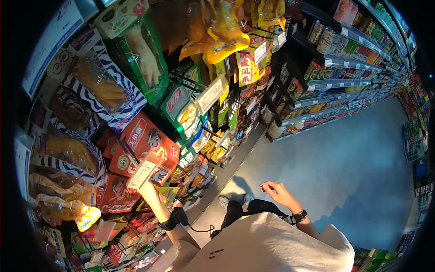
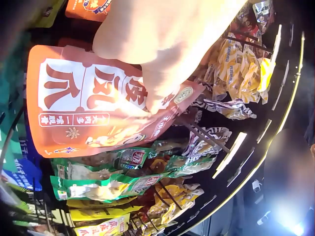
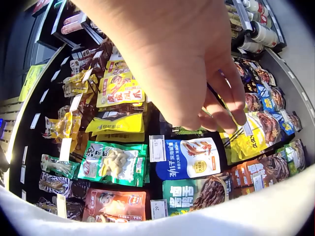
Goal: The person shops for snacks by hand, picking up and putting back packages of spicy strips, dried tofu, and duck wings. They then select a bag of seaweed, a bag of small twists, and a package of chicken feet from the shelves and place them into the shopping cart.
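My left hand (image 1: 150, 192) reaches up to the snack rack, partly hidden behind a price tag (image 1: 142, 174). It pinches a red bag of chicken feet (image 2: 83, 113) near its top; in the left wrist view the thumb (image 2: 158, 96) lies across the bag's front. That bag is tilted beside its hook, with more red bags (image 1: 118, 192) behind and below it. Away from the rack, my right hand (image 1: 282, 196) hangs at waist height with loosely curled fingers and nothing in them. In the right wrist view the same hand (image 3: 172, 64) only overlaps the distant packets.
Striped bags (image 1: 97, 84), green bags (image 1: 183, 111) and yellow bags (image 1: 253, 63) hang on hooks around the red ones. Metal hooks with price tags (image 1: 212, 94) jut outward. Shelves of cans and jars (image 1: 335, 61) line the far side, beyond the grey floor (image 1: 335, 149).
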